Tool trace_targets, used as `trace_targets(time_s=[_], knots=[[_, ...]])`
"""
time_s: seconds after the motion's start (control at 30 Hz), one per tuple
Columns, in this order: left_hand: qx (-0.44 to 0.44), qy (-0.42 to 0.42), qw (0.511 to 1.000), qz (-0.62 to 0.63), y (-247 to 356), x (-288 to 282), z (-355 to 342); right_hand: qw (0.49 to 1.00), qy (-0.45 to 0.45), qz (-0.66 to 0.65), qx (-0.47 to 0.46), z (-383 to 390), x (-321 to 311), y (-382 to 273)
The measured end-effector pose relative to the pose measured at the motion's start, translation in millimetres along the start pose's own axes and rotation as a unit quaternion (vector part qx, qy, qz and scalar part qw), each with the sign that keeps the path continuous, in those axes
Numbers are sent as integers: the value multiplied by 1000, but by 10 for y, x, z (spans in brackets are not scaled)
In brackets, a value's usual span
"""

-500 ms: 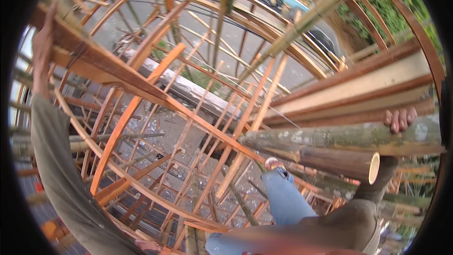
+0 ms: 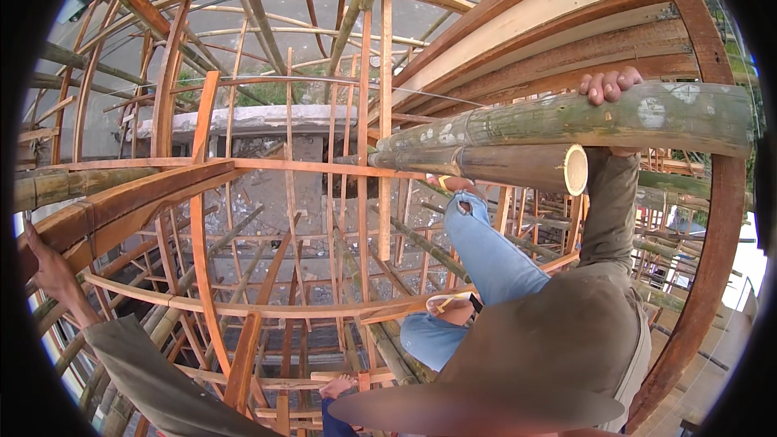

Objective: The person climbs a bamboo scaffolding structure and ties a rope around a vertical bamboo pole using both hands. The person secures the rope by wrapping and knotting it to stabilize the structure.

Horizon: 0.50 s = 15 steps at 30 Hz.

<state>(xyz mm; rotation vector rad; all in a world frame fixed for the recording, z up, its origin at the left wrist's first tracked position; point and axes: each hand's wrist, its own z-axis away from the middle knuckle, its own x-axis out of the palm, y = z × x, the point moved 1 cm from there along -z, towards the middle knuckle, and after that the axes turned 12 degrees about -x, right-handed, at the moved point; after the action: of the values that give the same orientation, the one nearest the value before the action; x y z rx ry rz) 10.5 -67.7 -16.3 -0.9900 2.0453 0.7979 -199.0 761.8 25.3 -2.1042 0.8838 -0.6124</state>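
Green bamboo pole (image 2: 518,125) and paired timber beam (image 2: 154,201), each with one of the person's hands on it, seen from above. The bamboo pole lies crosswise at the upper right, its mottled surface running from near the centre toward the right rim. The right hand (image 2: 609,85) holds it, fingers curled over the upper side; the olive right sleeve (image 2: 609,222) passes beneath. Just below the pole lies a browner bamboo length (image 2: 510,163), its pale, round cut end facing right. The timber beam slants at the left, bound near its outer end by a thin dark tie (image 2: 91,222). The left hand (image 2: 58,273) touches this outer end; its fingers are largely hidden, so how far they close cannot be told. The olive left sleeve (image 2: 154,372) enters from below.

A narrow horizontal timber (image 2: 307,167) spans the middle, meeting the beam's inner end. Below it, a batten (image 2: 267,309) bows across the view. A blue-jeaned leg (image 2: 494,243) and a sandalled foot (image 2: 450,306) show right of centre, a bare foot (image 2: 337,387) at the lower centre. Reddish boards (image 2: 518,53) fill the upper right; a pale concrete ledge (image 2: 251,120) and grey paving (image 2: 267,24) appear beyond the framework.
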Motion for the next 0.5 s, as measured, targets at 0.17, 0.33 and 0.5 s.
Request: trace_targets(time_s=[0.17,0.33,0.5], knots=[[-51,-13,985,166,83,-92,190,998,59,-10,34,92,-13,37],[-124,-31,975,179,352,-213,282,994,87,-43,42,172,-91,50],[-150,-59,974,160,433,-259,306,982,96,-137,84,134,-161,73]])
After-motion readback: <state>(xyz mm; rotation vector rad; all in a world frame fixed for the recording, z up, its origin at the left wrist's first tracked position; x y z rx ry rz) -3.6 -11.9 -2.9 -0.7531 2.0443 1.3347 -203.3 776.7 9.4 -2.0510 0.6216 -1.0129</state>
